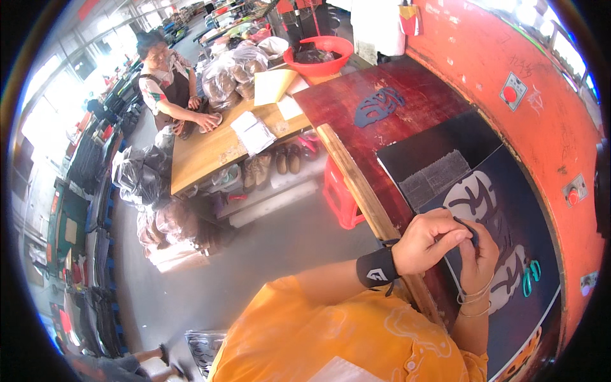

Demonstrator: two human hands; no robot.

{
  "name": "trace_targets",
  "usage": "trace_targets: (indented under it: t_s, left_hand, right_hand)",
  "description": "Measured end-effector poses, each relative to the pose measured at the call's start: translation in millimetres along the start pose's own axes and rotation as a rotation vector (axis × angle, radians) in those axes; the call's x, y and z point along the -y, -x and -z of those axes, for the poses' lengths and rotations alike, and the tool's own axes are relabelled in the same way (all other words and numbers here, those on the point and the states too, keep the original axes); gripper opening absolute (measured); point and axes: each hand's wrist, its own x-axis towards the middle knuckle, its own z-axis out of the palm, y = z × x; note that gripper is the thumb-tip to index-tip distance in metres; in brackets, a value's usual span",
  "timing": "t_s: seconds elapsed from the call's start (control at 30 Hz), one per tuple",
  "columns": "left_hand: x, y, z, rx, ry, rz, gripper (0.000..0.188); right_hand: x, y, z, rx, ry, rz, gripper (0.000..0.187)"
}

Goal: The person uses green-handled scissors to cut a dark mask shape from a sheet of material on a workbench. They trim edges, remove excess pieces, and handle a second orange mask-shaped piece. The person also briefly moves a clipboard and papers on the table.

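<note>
Both my hands meet over the dark blue sheet (509, 172) on the right. My left hand (428, 240), with a black band at its wrist, is closed, its fingertips pinching a small dark piece (471, 230). My right hand (482, 258), with thin bangles at the wrist, curls its fingers around the same piece. What the piece is cannot be made out. Below the hands lie pale grey cut-out shapes (468, 197) and darker grey ones. Teal-handled scissors (531, 277) rest on the sheet beside my right hand.
A blue cut-out shape (379, 106) lies on the dark red table (331, 102). An orange machine wall (474, 54) with red buttons rises at the right. Across a wooden table (210, 156) holding papers and bags, a person (167, 86) handles a shoe. A red stool (340, 197) stands below.
</note>
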Motion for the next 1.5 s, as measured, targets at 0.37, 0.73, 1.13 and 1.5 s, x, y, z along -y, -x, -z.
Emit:
trace_targets:
  t_s: [0.37, 0.73, 1.13, 1.5]
  left_hand:
    - [-11, 4, 40, 0.033, 0.314, 0.338, 0.010]
    - [-16, 1, 49, 0.317, 0.720, 0.358, 0.006]
    - [-10, 21, 35, -0.165, 0.549, 0.321, 0.007]
    - [-19, 40, 43, -0.118, 0.388, 0.221, 0.009]
  right_hand:
    - [2, -23, -12, -0.081, -0.236, -0.117, 0.010]
    - [-3, -25, -20, 0.356, -1.093, -0.329, 0.039]
    - [17, -21, -36, -0.009, 0.085, 0.193, 0.020]
    - [20, -19, -47, 0.070, -0.014, 0.193, 0.017]
